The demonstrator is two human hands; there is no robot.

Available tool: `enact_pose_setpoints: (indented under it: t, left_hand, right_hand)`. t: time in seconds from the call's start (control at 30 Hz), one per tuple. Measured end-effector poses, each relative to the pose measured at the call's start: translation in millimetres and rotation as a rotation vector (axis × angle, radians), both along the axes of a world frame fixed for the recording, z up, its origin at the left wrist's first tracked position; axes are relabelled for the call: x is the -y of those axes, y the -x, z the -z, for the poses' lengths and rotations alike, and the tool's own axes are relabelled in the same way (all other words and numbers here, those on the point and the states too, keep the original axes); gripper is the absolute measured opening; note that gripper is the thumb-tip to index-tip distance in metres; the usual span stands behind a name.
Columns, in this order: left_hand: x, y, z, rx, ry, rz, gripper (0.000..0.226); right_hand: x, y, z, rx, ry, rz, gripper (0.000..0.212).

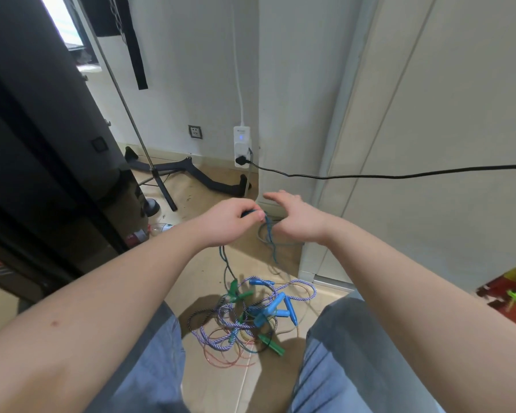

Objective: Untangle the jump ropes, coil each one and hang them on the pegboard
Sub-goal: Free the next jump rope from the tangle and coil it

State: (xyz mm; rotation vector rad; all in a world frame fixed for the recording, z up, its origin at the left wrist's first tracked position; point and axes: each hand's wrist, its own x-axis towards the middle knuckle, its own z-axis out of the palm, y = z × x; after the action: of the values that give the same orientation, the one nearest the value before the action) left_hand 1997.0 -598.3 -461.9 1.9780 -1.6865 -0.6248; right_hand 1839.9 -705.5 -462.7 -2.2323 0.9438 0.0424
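A dark handle is pinched in the left hand, its limp blue-green rope is looped under the half-open right hand, and the soft rope tangle on the floor seems best lifted by handles.

Blue rope — left hand's grip

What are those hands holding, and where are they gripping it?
The left hand pinches a dark blue jump rope at its dark handle end. The right hand is open beside the cord, gripping nothing visible.
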Motion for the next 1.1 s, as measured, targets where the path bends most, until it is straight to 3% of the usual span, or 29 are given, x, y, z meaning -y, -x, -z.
enact_pose_setpoints:
  t: [0.07, 0.13, 0.2, 0.47, 0.6, 0.8, 0.9, 1.0, 1.1]
  left_hand:
    - [2.8, 5.9, -3.7, -0.002, 0.041, 0.016, 0.021]
    - [4.5, 7.6, -5.6, 0.036, 0.070, 0.004, 0.019]
    - [3.0, 3.8, -5.7, 0.107, 0.053, -0.003, 0.018]
    - [-22.2, -39.8, 17.6, 0.238, -0.235, 0.002, 0.028]
    - [-31.1, -57.2, 26.2, 0.233, -0.354, -0.075, 0.029]
    - [-23.9, -51.1, 26.3, 0.196, -0.198, -0.104, 0.029]
    - [-20.2, -46.4, 24.6, 0.252, -0.194, -0.065, 0.028]
    - [-20.0, -48.9, 25.4, 0.285, -0.214, -0.068, 0.027]
    - [-22.6, -56.1, 28.2, 0.288, -0.246, -0.083, 0.028]
  right_hand:
    - [-7.5, -0.1, -1.7, 0.181, -0.124, -0.080, 0.066]
    - [-8.8, 0.5, -0.7, 0.267, -0.128, -0.055, 0.026]
    - [-5.3, 3.7, 1.8, 0.325, -0.121, 0.022, 0.012]
    - [23.7, 22.1, -0.3, 0.620, -0.119, 0.469, 0.010]
    - [35.3, 26.7, 3.2, 0.650, -0.072, 0.667, 0.013]
    - [29.7, 26.3, 11.8, 0.509, -0.196, 0.576, 0.013]
    - [29.9, 24.1, 10.5, 0.587, -0.107, 0.621, 0.011]
    - [35.4, 24.1, 6.9, 0.775, -0.215, 0.736, 0.012]
    - [46.3, 31.3, 6.6, 0.779, -0.154, 0.898, 0.016]
